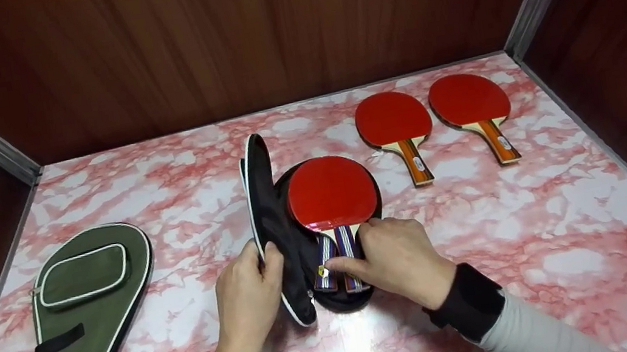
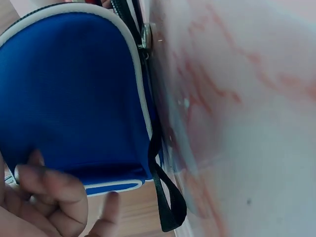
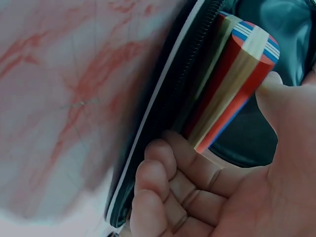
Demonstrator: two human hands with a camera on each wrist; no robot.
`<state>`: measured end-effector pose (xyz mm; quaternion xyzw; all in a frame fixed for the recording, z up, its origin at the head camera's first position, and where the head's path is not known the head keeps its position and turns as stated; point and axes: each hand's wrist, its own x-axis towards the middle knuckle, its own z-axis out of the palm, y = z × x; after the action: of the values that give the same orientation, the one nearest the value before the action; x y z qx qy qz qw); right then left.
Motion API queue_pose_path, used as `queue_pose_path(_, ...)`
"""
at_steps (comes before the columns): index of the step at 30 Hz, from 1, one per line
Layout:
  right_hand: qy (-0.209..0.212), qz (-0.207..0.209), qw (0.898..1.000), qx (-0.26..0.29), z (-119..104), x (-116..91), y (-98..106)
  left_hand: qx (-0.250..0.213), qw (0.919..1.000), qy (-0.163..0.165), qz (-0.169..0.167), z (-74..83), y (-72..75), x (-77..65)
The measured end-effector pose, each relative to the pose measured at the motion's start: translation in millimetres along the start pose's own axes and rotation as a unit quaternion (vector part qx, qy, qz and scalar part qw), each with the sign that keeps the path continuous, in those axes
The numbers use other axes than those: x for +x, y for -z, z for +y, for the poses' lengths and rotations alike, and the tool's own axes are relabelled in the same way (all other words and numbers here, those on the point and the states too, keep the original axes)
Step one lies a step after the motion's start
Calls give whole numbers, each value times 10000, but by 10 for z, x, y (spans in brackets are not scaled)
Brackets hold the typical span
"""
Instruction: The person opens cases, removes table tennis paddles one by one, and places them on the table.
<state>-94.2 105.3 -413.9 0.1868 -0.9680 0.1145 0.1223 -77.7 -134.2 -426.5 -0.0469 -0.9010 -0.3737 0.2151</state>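
Observation:
A zippered paddle case stands open in the middle of the table, its blue outside [image 2: 84, 84] trimmed with white piping. My left hand [image 1: 249, 286] grips the edge of its raised lid [image 1: 262, 201], thumb on the inner side. Two table tennis paddles lie stacked in the black lower half; the upper one shows a red face [image 1: 331, 192], and their striped handles [image 1: 347, 251] point toward me. My right hand [image 1: 401, 255] holds a handle, thumb across it and fingers along the right side. In the right wrist view, curled fingers [image 3: 158, 182] sit at the zippered rim [image 3: 158, 94].
A green paddle case [image 1: 97, 317] with a front pocket lies at the left. Two more red paddles, one nearer the middle [image 1: 393, 119] and one farther right [image 1: 469, 99], lie at the back right. Wooden panels [image 1: 245, 38] border the marbled table [image 1: 543, 242].

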Motion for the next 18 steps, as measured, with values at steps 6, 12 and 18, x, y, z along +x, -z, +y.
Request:
queue_pose_path(6, -309, -554, 9977, 230, -18, 18, -10, -49, 10000, 7, 33, -7, 9, 7)
queue_pose_path(12, -363, -435, 9984, 25, -35, 7, -71, 39, 10000, 59, 6, -10, 17, -6)
queue_pose_path(18, -291, -9, 9996, 60, 8, -6, -83, 53, 10000, -13, 36, -9, 15, -15)
